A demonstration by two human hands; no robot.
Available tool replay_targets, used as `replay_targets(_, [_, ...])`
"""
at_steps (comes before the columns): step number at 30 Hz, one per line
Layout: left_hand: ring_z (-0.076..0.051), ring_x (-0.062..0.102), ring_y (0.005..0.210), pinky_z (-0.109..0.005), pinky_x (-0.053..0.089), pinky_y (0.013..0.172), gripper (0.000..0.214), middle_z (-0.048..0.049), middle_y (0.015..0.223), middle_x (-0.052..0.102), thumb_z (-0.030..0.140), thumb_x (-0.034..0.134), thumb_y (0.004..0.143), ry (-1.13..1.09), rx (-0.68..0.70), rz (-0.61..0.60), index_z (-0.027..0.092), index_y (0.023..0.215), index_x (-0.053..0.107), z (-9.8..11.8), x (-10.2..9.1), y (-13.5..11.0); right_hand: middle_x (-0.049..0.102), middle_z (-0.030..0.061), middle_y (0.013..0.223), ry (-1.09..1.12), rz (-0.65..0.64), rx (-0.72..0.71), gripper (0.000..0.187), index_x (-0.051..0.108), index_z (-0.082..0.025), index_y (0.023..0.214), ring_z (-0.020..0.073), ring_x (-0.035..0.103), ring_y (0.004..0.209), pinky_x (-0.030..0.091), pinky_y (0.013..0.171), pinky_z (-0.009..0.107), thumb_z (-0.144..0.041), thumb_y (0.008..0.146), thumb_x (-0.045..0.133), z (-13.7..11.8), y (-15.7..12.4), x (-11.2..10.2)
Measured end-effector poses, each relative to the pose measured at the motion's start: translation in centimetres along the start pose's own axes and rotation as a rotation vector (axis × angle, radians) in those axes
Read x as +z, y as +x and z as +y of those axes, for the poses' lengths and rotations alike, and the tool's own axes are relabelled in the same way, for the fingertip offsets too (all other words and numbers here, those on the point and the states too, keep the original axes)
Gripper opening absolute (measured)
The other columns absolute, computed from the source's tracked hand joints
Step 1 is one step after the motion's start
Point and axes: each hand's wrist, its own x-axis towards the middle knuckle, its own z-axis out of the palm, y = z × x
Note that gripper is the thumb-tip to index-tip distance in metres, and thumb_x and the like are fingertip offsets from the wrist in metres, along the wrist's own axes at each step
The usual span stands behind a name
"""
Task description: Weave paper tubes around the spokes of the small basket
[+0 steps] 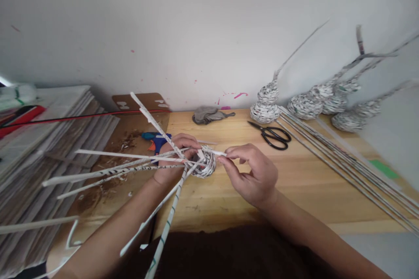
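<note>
A small round weave of rolled paper sits over the middle of the wooden table. My left hand is closed on its left side, the fingers partly hidden behind the paper tubes. Several long paper tubes fan out from the weave to the left and toward me. My right hand pinches a white paper tube between thumb and forefinger, just right of the weave. Behind my left hand lies a blue glue gun with an orange trigger, partly covered.
Black-handled scissors and a grey cloth lie at the back. Woven paper gourds stand along the wall at right. Loose paper tubes lie on the right. Stacked newspapers fill the left, near a red cable.
</note>
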Motion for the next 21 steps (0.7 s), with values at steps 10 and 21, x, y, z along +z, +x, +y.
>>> replay_targets(10, [-0.018,0.067,0.077,-0.031,0.056,0.072,0.005,-0.0045,0.079,0.071,0.022,0.073,0.079,-0.004,-0.042,-0.032,0.021,0.075,0.075,-0.13,-0.03,0.02,0.075,0.0014,0.081,-0.067,-0.004,-0.001,0.017,0.065,-0.024,0.095,0.0155,0.070,0.068,0.057,0.064,0.027,-0.015,0.083,0.074,0.55,0.31,-0.13])
replay_targets(21, [-0.018,0.067,0.077,-0.033,0.056,0.074,0.007,-0.0051,0.080,0.071,0.025,0.074,0.079,-0.029,-0.070,-0.063,0.019,0.075,0.074,-0.33,0.09,-0.03,0.077,0.0024,0.090,-0.050,0.007,0.062,0.038,0.063,-0.027,0.118,0.0162,0.070,0.069,0.055,0.059,0.029,-0.017,0.083,0.074,0.35,-0.04,0.08])
